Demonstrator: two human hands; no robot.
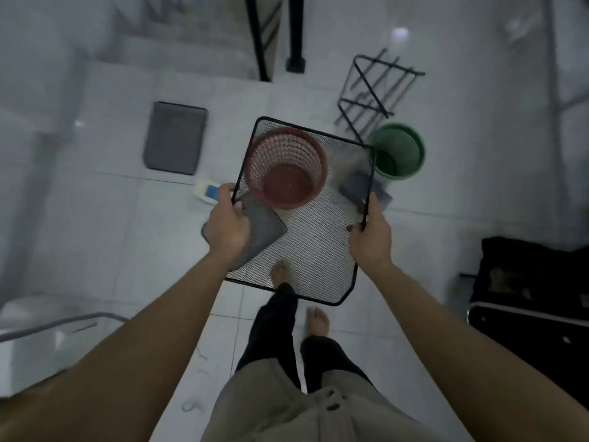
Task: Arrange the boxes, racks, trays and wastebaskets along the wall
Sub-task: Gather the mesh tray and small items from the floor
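Note:
I hold a black wire-mesh tray [318,244] flat in the air above the white tile floor. My left hand [228,223] grips its left rim and my right hand [371,234] grips its right rim. Through the mesh a red wastebasket [287,167] shows, standing on the floor below. A green wastebasket [398,151] stands just right of the tray. A grey tray [175,137] lies on the floor to the left. A black wire rack [373,90] lies tipped behind the green basket. Two grey flat pieces [264,231] [360,186] show under the tray's left and right edges.
White steps [159,52] and a black railing post [294,30] rise at the back. A small white and blue object [208,191] lies by my left hand. A black bag [535,301] sits at the right. My bare feet [317,320] stand on the tiles below the tray.

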